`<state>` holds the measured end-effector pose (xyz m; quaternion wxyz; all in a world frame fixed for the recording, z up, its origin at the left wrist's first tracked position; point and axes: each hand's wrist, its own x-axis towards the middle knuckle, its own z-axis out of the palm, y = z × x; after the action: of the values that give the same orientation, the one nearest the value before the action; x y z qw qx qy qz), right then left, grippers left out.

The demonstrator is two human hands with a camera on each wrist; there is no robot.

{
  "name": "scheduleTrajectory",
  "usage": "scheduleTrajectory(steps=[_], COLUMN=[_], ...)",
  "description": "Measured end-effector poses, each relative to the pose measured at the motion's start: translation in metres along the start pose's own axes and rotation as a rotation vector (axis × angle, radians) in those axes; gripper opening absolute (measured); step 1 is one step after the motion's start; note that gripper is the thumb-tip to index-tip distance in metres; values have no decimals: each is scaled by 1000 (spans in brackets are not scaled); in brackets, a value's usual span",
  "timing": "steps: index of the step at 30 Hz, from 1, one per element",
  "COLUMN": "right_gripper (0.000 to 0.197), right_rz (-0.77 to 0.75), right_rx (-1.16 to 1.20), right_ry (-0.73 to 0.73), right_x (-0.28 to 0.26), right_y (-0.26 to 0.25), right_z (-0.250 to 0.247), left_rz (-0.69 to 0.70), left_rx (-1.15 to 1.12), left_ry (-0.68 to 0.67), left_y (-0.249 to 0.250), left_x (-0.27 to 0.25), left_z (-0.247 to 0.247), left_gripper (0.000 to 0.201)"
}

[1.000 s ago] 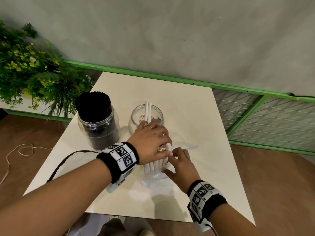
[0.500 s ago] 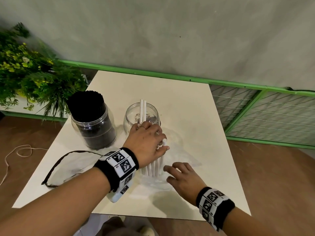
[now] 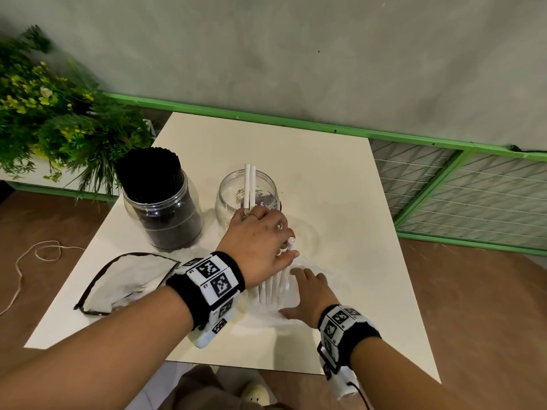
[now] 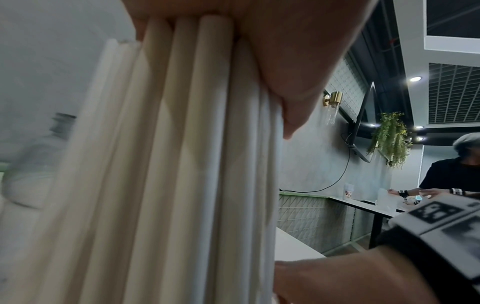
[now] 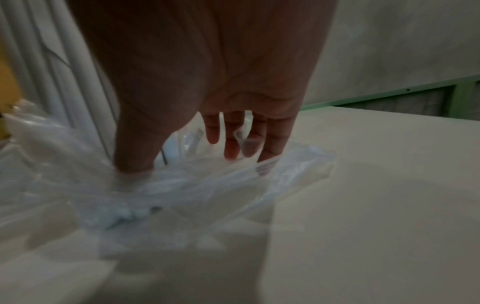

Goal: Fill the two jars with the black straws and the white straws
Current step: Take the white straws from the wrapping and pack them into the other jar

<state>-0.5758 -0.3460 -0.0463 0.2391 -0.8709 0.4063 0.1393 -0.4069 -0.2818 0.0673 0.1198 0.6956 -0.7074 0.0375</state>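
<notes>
Two jars, one packed with black straws, one only starting on white.

Left hand (image 3: 260, 241) is gripping a bundle of white straws (image 3: 273, 287), standing them upright on the counter (image 3: 340, 202) at the middle of the frame, just in front of the clear jar (image 3: 248, 193), where two white straws are already leaning. Right hand (image 3: 313, 297) is lying open with fingers spread, pressing down the clear plastic bag (image 5: 233, 185) beside the bundle's foot. Compared with a second ago, that hand is no longer touching the straw tops; it has dropped to the bag, which likely means the bundle is being freed for loading. At the left of the frame the jar of black straws (image 3: 161, 199) is sitting full, as before, behind a black-edged bag (image 3: 124, 282).
</notes>
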Motion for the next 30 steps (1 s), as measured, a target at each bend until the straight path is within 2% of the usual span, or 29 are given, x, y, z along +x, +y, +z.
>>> scheduleTrajectory(steps=[1, 3, 5, 7, 9, 11, 13, 14, 15, 17, 20, 22, 26, 30], right_gripper=[98, 111, 111, 100, 70, 43, 33, 33, 34, 36, 37, 38, 38, 52], right_rz=[17, 16, 6, 15, 14, -35, -112, -150, -183, -202, -117, -63, 39, 182], right_rx=[-18, 9, 100, 207, 250, 155, 50, 27, 3, -67, -184, -181, -81, -43], right_ry=[-6, -17, -41, -56, 79, 358, 554, 587, 572, 436, 126, 10, -75, 2], right_x=[2, 8, 12, 9, 2, -9, -16, -17, -17, -16, -15, -13, -8, 0], right_y=[2, 7, 13, 18, 25, 27, 24, 20, 15, 7, 4, 7, 8, 9], right_z=[4, 10, 8, 1, -4, -5, -1, 0, 2, 1, -2, -1, 1, -3], left_rz=[6, 20, 27, 22, 16, 14, 13, 12, 10, 8, 12, 17, 19, 21], left_rx=[-1, -9, -15, -21, -21, -17, -19, -21, -23, -20, -19, -20, -23, -35], left_ry=[8, 31, 44, 41, 40, 46, 49, 47, 44, 35, 30, 40, 58, 69], left_y=[0, 2, 4, 4, 3, 3, 3, 3, 3, 5, 7, 8, 9, 9], left_x=[-1, -3, -3, -3, -3, -3, -3, -2, -2, 0, -1, -2, -4, -7], left_z=[0, 1, 1, 0, 0, 1, 1, 1, 1, 0, 0, 0, 0, 0], left_gripper=[36, 35, 36, 38, 38, 37, 39, 40, 40, 41, 40, 39, 35, 34])
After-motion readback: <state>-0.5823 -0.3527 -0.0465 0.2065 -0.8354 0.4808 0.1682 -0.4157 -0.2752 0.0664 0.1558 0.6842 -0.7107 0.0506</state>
